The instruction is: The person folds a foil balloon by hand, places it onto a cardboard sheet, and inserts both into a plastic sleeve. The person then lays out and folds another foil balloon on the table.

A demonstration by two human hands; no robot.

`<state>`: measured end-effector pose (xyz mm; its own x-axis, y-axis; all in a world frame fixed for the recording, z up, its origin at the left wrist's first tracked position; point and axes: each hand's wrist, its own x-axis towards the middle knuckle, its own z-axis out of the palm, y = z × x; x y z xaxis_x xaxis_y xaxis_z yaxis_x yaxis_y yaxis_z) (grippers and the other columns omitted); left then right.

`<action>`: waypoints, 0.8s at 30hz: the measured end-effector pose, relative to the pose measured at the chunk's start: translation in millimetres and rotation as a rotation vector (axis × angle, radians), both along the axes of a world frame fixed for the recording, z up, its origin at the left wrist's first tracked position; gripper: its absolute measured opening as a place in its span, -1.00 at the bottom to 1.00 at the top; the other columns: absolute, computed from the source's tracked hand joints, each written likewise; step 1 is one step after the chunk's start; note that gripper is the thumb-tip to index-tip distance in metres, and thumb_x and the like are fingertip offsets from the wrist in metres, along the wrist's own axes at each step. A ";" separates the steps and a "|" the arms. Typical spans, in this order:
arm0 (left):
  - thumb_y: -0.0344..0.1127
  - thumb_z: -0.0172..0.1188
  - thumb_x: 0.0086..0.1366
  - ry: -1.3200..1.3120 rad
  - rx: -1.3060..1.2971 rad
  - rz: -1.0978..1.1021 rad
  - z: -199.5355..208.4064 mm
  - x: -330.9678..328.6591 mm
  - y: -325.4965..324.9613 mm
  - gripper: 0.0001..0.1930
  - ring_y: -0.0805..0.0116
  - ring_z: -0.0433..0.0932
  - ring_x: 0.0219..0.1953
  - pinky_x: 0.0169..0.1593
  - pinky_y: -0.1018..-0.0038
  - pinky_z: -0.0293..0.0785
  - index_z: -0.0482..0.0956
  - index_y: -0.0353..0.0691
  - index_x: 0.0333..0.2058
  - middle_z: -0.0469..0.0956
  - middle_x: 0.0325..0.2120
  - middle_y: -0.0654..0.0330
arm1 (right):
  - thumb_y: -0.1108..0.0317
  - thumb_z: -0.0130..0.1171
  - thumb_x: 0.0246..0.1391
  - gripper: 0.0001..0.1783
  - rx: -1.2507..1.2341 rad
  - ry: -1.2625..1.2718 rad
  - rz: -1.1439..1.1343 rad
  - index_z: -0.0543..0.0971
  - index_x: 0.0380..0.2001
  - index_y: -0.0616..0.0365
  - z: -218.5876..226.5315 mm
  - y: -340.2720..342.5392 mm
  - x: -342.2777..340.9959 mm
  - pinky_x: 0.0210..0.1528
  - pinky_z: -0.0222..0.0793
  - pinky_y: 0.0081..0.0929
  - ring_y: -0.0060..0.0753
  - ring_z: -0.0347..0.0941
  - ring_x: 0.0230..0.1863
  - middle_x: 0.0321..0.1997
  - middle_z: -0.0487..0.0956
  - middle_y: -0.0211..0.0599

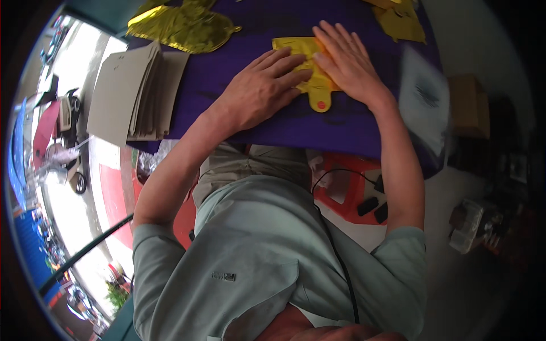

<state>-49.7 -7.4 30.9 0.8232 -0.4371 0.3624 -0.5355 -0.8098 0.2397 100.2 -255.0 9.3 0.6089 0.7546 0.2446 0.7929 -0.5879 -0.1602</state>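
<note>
On the purple cloth of the table lies a folded yellow foil piece (320,101), which looks like a flat foil balloon. A rounded tab with a red dot points toward me. My left hand (263,81) rests over its left part, fingers stretched and slightly bent. Flat along its right side, my right hand (348,61) has its fingers extended. The palms and fingers hide much of the foil, and neither hand grips it. Farther left lies a loose, shiny yellow foil balloon (190,27). More yellow foil (402,24) sits at the far right.
A stack of grey cardboard sheets (116,85) stands at the table's left edge. Clear plastic bags (422,99) hang over the right edge, beside a brown cardboard box (471,105). Under the table is a red plastic stool (341,184). A dark cable (336,250) runs down my shirt.
</note>
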 end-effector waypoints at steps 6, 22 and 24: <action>-0.14 0.18 0.62 0.032 -0.011 -0.005 3.5 2.9 -8.4 -0.54 -0.05 0.31 0.58 0.65 0.07 0.21 0.57 -0.07 0.40 0.45 0.47 0.05 | -0.07 -0.18 0.73 -0.31 0.779 0.485 -0.021 0.36 0.60 0.21 38.7 -48.8 41.3 0.69 0.12 -0.33 -0.33 0.25 0.68 0.64 0.42 -0.17; -0.17 0.21 0.60 0.023 -0.049 -0.056 2.8 6.7 11.3 -0.58 -0.04 0.32 0.57 0.65 0.07 0.22 0.61 -0.12 0.34 0.47 0.43 0.03 | 0.32 0.58 0.16 -0.05 0.200 0.213 -0.129 0.39 0.58 -0.06 58.2 -62.1 -80.9 0.70 0.20 -0.09 -0.11 0.20 0.71 0.67 0.37 -0.29; -0.17 0.21 0.60 0.032 -0.070 -0.071 4.4 8.5 12.7 -0.58 -0.04 0.33 0.56 0.64 0.07 0.23 0.61 -0.12 0.33 0.47 0.43 0.02 | 0.33 0.59 0.14 -0.05 0.198 0.173 -0.093 0.41 0.57 -0.06 58.3 -58.3 -83.0 0.70 0.20 -0.07 -0.12 0.19 0.71 0.67 0.37 -0.29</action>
